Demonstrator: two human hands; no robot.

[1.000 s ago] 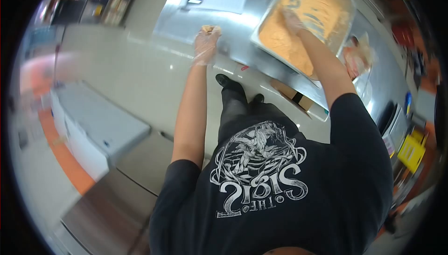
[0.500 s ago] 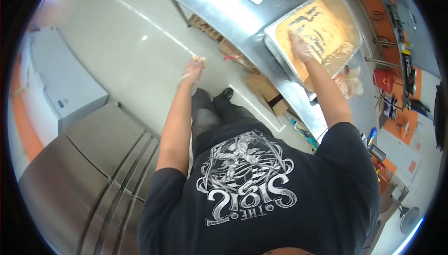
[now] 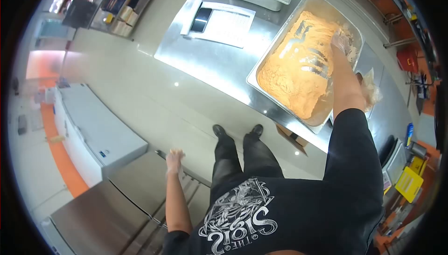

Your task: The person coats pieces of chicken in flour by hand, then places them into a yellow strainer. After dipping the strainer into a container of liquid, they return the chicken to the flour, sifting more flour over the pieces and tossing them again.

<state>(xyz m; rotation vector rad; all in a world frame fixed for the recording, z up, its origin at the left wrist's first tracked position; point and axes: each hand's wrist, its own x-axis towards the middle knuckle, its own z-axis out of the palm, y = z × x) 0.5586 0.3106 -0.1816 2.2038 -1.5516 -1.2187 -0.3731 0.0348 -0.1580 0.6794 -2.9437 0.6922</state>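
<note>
Rested gloved right hand [image 3: 342, 40] in orange flour [image 3: 291, 73] at far end of metal tray [image 3: 256, 83] on desk [image 3: 210, 57]. Hung left hand [image 3: 174, 161] low over floor. Could not tell either grip.

The tray [image 3: 275, 100] and table [image 3: 210, 59] are bare sheet metal, smooth with a dull sheen. The powder [image 3: 294, 73] in the tray is dry, matt and loose-grained. The right hand [image 3: 342, 40] wears a thin, clear, crinkled plastic glove.
</note>
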